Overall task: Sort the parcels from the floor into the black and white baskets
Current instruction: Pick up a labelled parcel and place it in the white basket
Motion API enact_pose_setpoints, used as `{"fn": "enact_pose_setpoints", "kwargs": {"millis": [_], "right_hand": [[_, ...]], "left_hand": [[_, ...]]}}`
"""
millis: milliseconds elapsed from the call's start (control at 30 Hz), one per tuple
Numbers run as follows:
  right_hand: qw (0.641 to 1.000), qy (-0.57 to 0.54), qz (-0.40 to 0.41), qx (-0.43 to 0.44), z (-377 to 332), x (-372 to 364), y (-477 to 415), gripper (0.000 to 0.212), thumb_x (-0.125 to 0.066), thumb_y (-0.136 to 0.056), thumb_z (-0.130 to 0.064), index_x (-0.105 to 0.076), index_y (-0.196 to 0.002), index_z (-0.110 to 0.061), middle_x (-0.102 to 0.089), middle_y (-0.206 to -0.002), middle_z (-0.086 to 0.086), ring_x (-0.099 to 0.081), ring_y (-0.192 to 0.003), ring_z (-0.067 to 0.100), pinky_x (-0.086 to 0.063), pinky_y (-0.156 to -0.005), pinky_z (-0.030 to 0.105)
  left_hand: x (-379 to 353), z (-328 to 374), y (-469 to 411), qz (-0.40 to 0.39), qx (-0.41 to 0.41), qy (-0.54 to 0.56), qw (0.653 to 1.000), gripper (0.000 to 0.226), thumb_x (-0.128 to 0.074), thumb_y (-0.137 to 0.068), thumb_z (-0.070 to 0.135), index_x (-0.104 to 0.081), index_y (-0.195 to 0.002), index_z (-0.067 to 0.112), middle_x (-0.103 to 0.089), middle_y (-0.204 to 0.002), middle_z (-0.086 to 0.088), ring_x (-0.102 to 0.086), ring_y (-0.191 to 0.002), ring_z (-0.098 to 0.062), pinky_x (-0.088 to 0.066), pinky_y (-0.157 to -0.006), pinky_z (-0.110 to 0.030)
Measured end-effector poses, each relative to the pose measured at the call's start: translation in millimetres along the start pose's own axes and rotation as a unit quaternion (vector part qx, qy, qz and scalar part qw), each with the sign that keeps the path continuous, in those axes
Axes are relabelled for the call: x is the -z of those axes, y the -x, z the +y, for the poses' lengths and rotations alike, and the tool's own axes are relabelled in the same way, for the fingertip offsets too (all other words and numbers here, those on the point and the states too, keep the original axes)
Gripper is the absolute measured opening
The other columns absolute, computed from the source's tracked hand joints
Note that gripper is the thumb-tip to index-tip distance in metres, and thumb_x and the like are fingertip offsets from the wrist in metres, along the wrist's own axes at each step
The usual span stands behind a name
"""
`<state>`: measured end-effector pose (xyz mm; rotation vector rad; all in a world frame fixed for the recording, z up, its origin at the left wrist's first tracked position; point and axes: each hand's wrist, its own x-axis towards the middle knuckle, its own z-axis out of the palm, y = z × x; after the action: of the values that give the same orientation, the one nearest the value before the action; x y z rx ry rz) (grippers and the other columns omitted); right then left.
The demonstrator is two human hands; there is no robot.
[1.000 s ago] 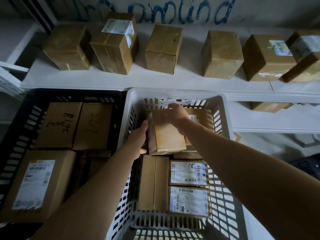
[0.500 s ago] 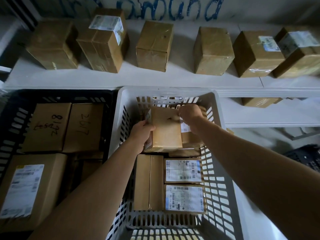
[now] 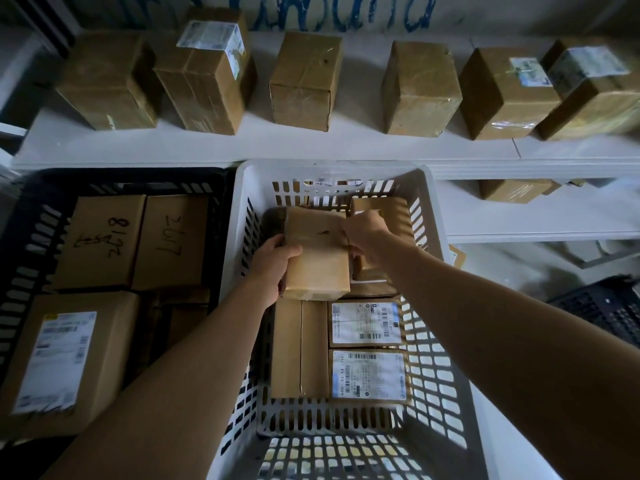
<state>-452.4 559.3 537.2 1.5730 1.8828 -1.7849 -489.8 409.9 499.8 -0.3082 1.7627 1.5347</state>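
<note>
Head view, dim light.

- The plain brown cardboard parcel [image 3: 317,258] is held inside the white slotted plastic basket [image 3: 332,168], at its far half. It sits above the packed layer, with its near edge over the row below.
- The left hand [image 3: 273,268] has its grip clamped round the parcel's left edge, thumb on top.
- The right hand [image 3: 363,233] has its fingers curled at the upper right edge. The grip seems to pinch that edge, but shadow hides the fingertips.
- Two white-labelled brown parcels [image 3: 367,323] lie flat in the near half. A brown taped parcel [image 3: 381,209] stands just behind the right hand.
- The black slotted plastic basket [image 3: 121,174] sits beside, to the left, and already holds boxes.

Risks, as judged:
1. The free slot at the far left looks narrow. If the parcel is lowered askew, a corner may catch the slotted wall or ride up on a neighbour and rest tilted.
2. The right hand is boxed in between parcels. Drawing it out could drag the taped parcel out of place.
3. The smooth tape gives little friction. If the left grip loosens early, the parcel drops onto the labels below.
</note>
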Motion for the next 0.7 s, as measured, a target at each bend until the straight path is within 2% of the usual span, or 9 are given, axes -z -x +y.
{"fn": "enact_pose_setpoints", "kwargs": {"millis": [33, 133, 200, 267, 333, 433, 500, 633, 700], "right_hand": [[0.999, -0.052, -0.005, -0.009, 1, 0, 0, 0.035, -0.046, -0.095, -0.014, -0.054, -0.126, -0.001, -0.054, -0.096, 0.01, -0.054, -0.085, 0.023, -0.053, -0.089, 0.037], [0.998, 0.057, -0.032, 0.016, 7, -2, 20, 0.035, -0.044, -0.095, -0.016, -0.056, -0.124, -0.001, -0.061, -0.113, 0.018, -0.053, -0.09, 0.024, -0.05, -0.096, 0.043], [0.995, 0.078, -0.055, 0.009, 14, 0, 33, 0.033, -0.046, -0.094, -0.014, -0.057, -0.123, -0.002, -0.06, -0.122, 0.019, -0.056, -0.092, 0.025, -0.051, -0.094, 0.041], [0.995, 0.099, -0.029, -0.005, 27, 9, 42, 0.031, -0.049, -0.095, -0.011, -0.053, -0.123, 0.0, -0.06, -0.122, 0.018, -0.06, -0.1, 0.027, -0.051, -0.089, 0.031], [0.978, 0.203, -0.036, -0.028, 33, 22, 57, 0.03, -0.046, -0.097, -0.011, -0.05, -0.125, 0.0, -0.06, -0.119, 0.014, -0.062, -0.105, 0.025, -0.051, -0.077, 0.026], [0.98, 0.182, -0.059, -0.06, 45, 46, 60, 0.014, -0.043, -0.098, -0.015, -0.055, -0.097, -0.008, -0.063, -0.103, 0.011, -0.065, -0.097, 0.027, -0.057, -0.078, 0.034], [0.976, 0.185, -0.082, -0.085, 47, 52, 60, 0.02, -0.039, -0.098, -0.015, -0.053, -0.085, -0.007, -0.063, -0.098, 0.014, -0.066, -0.095, 0.029, -0.056, -0.083, 0.04], [0.97, 0.185, -0.087, -0.131, 60, 47, 58, 0.022, -0.042, -0.096, -0.017, -0.056, -0.092, -0.001, -0.06, -0.08, 0.013, -0.06, -0.063, 0.024, -0.053, -0.049, 0.031], [0.966, 0.193, -0.09, -0.148, 65, 45, 57, 0.023, -0.041, -0.096, -0.017, -0.054, -0.086, -0.001, -0.058, -0.074, 0.013, -0.058, -0.057, 0.023, -0.052, -0.044, 0.028]], "left_hand": [[2, -2, 5, 0.008, 0.002, 0.0, 1.0, 0.035, -0.062, -0.086, 0.02, -0.057, -0.12, 0.025, -0.063, -0.105, -0.004, -0.059, -0.091, -0.024, -0.044, -0.063, -0.033], [2, -7, 22, 0.029, 0.019, -0.014, 0.999, 0.035, -0.063, -0.085, 0.028, -0.054, -0.119, 0.025, -0.063, -0.104, -0.003, -0.06, -0.089, -0.023, -0.045, -0.061, -0.033], [2, -9, 36, 0.036, 0.034, -0.031, 0.998, 0.031, -0.063, -0.086, 0.031, -0.053, -0.115, 0.025, -0.062, -0.096, -0.001, -0.059, -0.082, -0.021, -0.044, -0.057, -0.03], [-2, -12, 48, 0.022, 0.058, -0.048, 0.997, 0.029, -0.062, -0.086, 0.032, -0.054, -0.111, 0.021, -0.063, -0.093, -0.001, -0.06, -0.078, -0.02, -0.043, -0.053, -0.027], [-10, -15, 62, -0.006, 0.088, -0.063, 0.994, 0.03, -0.062, -0.087, 0.034, -0.055, -0.111, 0.018, -0.065, -0.093, -0.003, -0.062, -0.078, -0.02, -0.045, -0.053, -0.027], [-27, -22, 72, -0.019, 0.111, -0.074, 0.991, 0.052, -0.064, -0.085, 0.033, -0.043, -0.13, 0.016, -0.06, -0.11, -0.008, -0.058, -0.09, -0.025, -0.049, -0.067, -0.038], [-36, -28, 75, 0.002, 0.109, -0.079, 0.991, 0.066, -0.067, -0.082, 0.031, -0.033, -0.137, 0.014, -0.055, -0.122, -0.013, -0.056, -0.103, -0.031, -0.05, -0.081, -0.046], [-39, -32, 78, 0.036, 0.084, -0.113, 0.989, 0.077, -0.068, -0.081, 0.038, -0.032, -0.143, 0.01, -0.054, -0.129, -0.014, -0.055, -0.094, -0.025, -0.042, -0.058, -0.033], [-38, -30, 76, 0.036, 0.084, -0.155, 0.984, 0.06, -0.064, -0.084, 0.037, -0.045, -0.135, 0.01, -0.059, -0.121, -0.011, -0.055, -0.086, -0.023, -0.039, -0.06, -0.033]]}}
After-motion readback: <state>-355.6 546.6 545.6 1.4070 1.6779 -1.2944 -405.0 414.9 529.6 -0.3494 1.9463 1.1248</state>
